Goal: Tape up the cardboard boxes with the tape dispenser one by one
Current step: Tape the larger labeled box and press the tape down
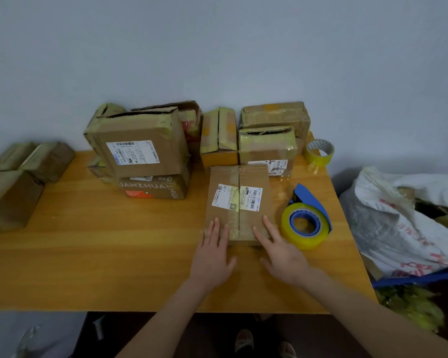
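Pressing flaps shut: left hand (212,257) and right hand (282,254), fingers spread flat, rest on cardboard box (239,200) mid-table | tape dispenser (305,220) idle just right of box | next: right hand likely grips dispenser, tapes the seam

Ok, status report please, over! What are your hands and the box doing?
Left hand and right hand flat on the box, fingers straight. Flaps down, seam showing. Tape dispenser lies right of the box, untouched. Nothing between.
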A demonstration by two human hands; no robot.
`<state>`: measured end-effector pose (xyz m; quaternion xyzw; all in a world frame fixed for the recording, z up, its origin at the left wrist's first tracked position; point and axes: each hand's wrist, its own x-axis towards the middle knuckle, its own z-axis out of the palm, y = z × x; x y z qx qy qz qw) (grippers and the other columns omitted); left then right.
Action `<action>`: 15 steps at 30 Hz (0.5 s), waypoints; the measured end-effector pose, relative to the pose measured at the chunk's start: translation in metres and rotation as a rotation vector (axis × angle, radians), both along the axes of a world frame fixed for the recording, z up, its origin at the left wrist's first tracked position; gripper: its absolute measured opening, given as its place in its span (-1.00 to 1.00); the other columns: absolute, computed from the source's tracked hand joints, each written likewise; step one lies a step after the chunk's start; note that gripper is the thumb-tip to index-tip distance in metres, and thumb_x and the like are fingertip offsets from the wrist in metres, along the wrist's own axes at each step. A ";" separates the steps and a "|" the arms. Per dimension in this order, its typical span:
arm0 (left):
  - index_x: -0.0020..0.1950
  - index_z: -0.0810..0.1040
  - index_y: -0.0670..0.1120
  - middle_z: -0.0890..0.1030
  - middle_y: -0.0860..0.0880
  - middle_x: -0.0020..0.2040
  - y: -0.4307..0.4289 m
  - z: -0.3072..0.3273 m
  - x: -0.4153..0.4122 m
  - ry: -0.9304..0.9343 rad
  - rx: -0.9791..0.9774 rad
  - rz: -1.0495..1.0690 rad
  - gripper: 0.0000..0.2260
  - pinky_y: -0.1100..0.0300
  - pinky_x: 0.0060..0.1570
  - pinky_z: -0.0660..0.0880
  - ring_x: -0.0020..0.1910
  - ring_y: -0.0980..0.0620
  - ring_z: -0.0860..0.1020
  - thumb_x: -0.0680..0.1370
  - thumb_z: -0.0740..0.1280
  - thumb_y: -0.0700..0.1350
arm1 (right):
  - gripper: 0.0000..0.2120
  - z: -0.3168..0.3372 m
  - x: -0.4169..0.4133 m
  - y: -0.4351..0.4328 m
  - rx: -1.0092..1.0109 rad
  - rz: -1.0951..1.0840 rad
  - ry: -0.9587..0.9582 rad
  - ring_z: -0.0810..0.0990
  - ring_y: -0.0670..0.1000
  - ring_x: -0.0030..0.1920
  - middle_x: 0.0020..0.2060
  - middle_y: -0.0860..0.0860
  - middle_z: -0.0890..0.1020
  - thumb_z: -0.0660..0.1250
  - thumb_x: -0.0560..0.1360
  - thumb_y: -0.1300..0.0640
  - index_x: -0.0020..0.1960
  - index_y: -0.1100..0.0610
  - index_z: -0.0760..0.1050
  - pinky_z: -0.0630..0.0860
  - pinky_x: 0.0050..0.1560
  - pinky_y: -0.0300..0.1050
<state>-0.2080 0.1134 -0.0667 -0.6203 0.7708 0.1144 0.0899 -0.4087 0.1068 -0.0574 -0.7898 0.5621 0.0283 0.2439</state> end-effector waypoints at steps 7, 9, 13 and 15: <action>0.55 0.15 0.03 0.16 -0.01 0.56 -0.020 0.018 0.023 0.126 -0.126 0.213 -0.48 -0.13 0.51 -0.02 0.55 0.00 0.09 0.64 -0.10 0.21 | -0.70 0.031 0.044 0.010 0.102 0.173 -0.319 0.43 -0.04 0.35 0.40 -0.01 0.44 0.22 0.56 0.27 0.24 0.12 0.55 0.31 0.33 -0.24; 0.57 0.06 0.05 0.04 0.00 0.59 -0.024 0.018 0.028 0.105 -0.032 0.187 -0.40 -0.12 0.50 -0.02 0.56 -0.01 -0.01 0.60 -0.12 0.30 | -0.73 0.031 0.063 0.014 0.179 0.189 -0.402 0.57 -0.06 0.11 0.16 0.02 0.64 0.21 0.53 0.30 0.09 0.15 0.64 0.42 0.13 -0.28; 0.58 -0.12 0.11 -0.19 -0.07 0.59 -0.018 0.010 0.038 -0.100 0.068 -0.022 -0.11 -0.19 0.48 -0.09 0.56 -0.07 -0.19 0.35 -0.01 0.48 | -0.77 0.037 0.054 -0.010 -0.008 -0.061 -0.291 0.60 -0.02 -0.07 -0.06 -0.05 0.68 0.20 0.54 0.19 -0.03 0.01 0.62 0.52 -0.09 -0.12; 0.57 -0.15 0.15 -0.17 -0.05 0.59 -0.014 0.006 0.046 -0.093 0.061 -0.125 -0.16 -0.16 0.49 -0.17 0.56 -0.07 -0.19 0.44 0.23 0.34 | -0.82 0.036 0.037 -0.030 -0.160 -0.197 -0.251 0.57 -0.01 0.00 0.03 -0.04 0.61 0.21 0.57 0.14 0.09 0.02 0.55 0.48 -0.12 -0.14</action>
